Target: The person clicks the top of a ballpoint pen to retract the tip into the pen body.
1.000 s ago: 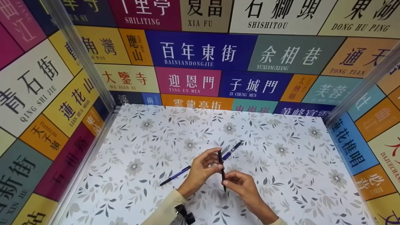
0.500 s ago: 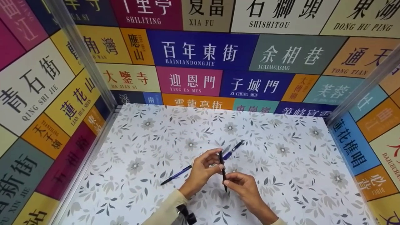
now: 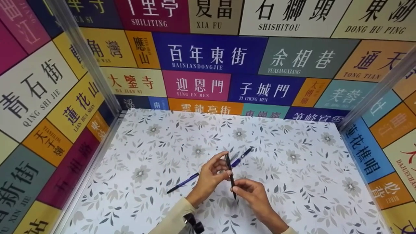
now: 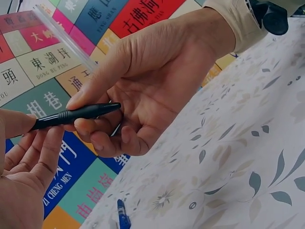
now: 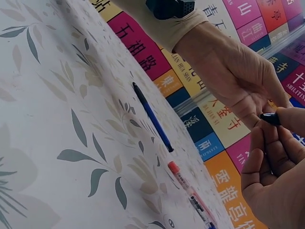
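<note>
Between both hands a slim black pen (image 3: 232,182) is held steeply tilted above the table. My left hand (image 3: 208,178) pinches its upper half, the index fingertip right at the top end. Lower down, thumb and fingers of my right hand (image 3: 252,195) pinch it near the tapered tip. Grip rings on the pen's barrel (image 4: 71,115) show in the left wrist view. On the table lies a blue pen (image 3: 185,182) with a black end, and beyond the left hand another blue pen (image 3: 239,159), partly hidden. A red-ended pen part (image 5: 173,167) shows in the right wrist view.
White cloth with grey leaves and flowers covers the table (image 3: 156,143). Colourful panels with street names (image 3: 208,53) stand behind it and at both sides, with clear corner strips (image 3: 97,74). A black device (image 3: 193,223) is strapped to the left wrist.
The black pen's upper end and my left index finger have shifted slightly up and to the left. The right hand and the pens on the table stay in place.
</note>
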Tool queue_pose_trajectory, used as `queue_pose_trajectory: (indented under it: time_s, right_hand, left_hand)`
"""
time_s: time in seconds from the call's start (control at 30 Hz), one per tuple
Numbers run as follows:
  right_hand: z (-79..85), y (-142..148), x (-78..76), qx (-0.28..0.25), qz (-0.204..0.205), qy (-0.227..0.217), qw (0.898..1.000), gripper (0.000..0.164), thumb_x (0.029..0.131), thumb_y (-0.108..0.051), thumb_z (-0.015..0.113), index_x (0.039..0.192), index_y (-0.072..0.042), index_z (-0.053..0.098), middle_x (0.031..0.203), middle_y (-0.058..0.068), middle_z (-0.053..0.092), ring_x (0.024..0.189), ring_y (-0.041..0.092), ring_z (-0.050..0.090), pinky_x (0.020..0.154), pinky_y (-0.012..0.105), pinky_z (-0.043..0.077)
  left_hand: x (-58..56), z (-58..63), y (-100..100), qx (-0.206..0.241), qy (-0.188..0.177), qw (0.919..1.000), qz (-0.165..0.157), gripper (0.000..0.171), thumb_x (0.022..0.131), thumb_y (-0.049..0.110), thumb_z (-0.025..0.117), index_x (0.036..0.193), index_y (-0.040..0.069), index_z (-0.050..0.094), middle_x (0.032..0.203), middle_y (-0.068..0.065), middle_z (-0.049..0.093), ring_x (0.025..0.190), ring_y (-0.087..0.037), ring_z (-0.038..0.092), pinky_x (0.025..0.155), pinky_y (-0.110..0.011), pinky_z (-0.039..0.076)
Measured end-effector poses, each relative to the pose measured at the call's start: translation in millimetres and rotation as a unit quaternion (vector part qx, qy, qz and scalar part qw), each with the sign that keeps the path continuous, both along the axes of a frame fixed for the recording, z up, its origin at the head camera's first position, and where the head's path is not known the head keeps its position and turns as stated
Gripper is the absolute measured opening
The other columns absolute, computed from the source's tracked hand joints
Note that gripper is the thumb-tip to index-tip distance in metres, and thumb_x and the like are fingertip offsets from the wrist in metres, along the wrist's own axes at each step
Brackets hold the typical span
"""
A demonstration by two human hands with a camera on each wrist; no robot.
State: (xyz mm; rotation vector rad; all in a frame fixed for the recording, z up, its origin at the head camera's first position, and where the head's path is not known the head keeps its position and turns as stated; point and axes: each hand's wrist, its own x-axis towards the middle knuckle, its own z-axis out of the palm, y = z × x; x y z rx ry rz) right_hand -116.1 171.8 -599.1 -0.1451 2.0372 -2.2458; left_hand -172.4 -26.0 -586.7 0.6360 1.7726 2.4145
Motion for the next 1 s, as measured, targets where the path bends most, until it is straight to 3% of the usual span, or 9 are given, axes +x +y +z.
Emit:
queue_pose_trajectory:
  time_s: [0.43, 0.83, 1.0]
  right_hand:
    - [-3.7, 0, -1.4, 0.003, 0.009, -0.013, 1.0, 0.023, 0.099, 0.001, 0.077, 0.113, 0.019, 0.072, 0.097, 0.009, 0.081, 0.089, 0.016, 0.076, 0.081, 0.026, 0.061]
    - [-4.8, -1, -6.8, 0.019, 0.005, -0.007, 1.0, 0.022, 0.098, 0.0, 0.079, 0.112, 0.016, 0.074, 0.099, 0.015, 0.08, 0.09, 0.017, 0.076, 0.079, 0.027, 0.06]
    - [-5.7, 1, -13.7, 0.026, -0.008, 0.006, 1.0, 0.02, 0.097, 0.001, 0.08, 0.11, 0.015, 0.075, 0.097, 0.012, 0.08, 0.088, 0.018, 0.076, 0.076, 0.026, 0.06]
  left_hand:
    - [1.0, 1.3, -5, 0.005, -0.006, 1.0, 0.0, 0.065, 0.097, -0.005, 0.079, 0.157, 0.002, 0.055, 0.112, -0.025, 0.067, 0.1, -0.021, 0.074, 0.082, -0.045, 0.067]
    - [2.6, -1.0, -13, 0.041, -0.011, 0.9991, 0.007, 0.063, 0.097, -0.01, 0.076, 0.155, -0.006, 0.051, 0.109, -0.012, 0.068, 0.097, -0.02, 0.073, 0.081, -0.05, 0.067]
    - [3.0, -1.7, -20, 0.029, -0.008, 0.9995, 0.009, 0.062, 0.1, -0.008, 0.074, 0.157, -0.004, 0.05, 0.115, -0.025, 0.068, 0.1, -0.024, 0.074, 0.082, -0.046, 0.067]
